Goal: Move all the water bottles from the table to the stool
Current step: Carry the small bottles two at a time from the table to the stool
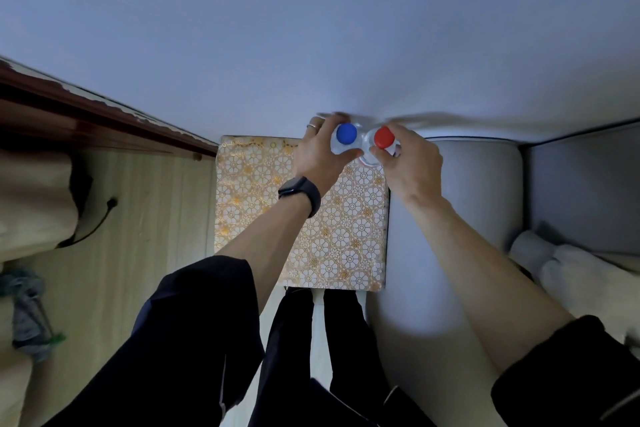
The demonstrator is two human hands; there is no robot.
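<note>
Floral surface [263, 184] — left hand [320, 152] grips blue-cap bottle [346, 133], right hand [410, 166] red-cap bottle [383, 137]

Dim, cool bluish indoor light, flat, no glare. Heavy wide-angle bending toward the edges. Grey motion smear above the fingers [323, 128] against the plain pale blue-white wall [311, 28]; corners soft.

- One flower-patterned top [263, 184], the landmark for the rest.
- Two water bottles at its far right corner: one blue-capped bottle [346, 134] and one red-capped bottle [384, 137].
- Two hands over that corner, each holding one bottle: left hand [320, 156] and right hand [410, 163].
- One black wristband [301, 192] over its middle.
- One ring [311, 125] at its far edge.
- One dark cable [93, 225] to its left.
</note>
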